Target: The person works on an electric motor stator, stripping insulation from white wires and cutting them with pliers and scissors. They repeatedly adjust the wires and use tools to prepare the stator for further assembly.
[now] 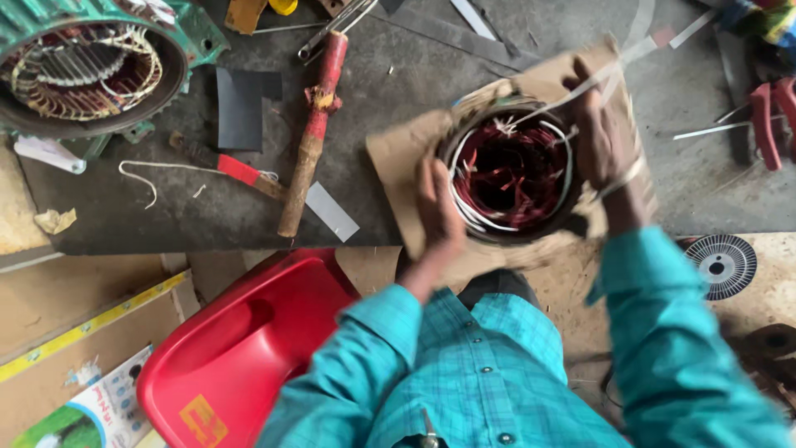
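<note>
Round motor stator (512,174), red copper windings inside with white insulation sleeves, is sitting on torn brown cardboard (398,153) at the bench's near edge. Left hand (438,211) is pressing its rim, fingers together. Right hand (601,137) fingers are pinching a white strip (572,95). Wooden mallet (313,137) and green stator housing (91,66) are lying further left; red plastic chair (249,348) below.

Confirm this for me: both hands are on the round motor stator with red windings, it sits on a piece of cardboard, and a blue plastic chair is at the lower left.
One detail is wrong: the plastic chair at the lower left is red, not blue, as the head view shows. The rest stands: the left hand and right hand are both on the round stator with red windings, which sits on the piece of cardboard.
</note>
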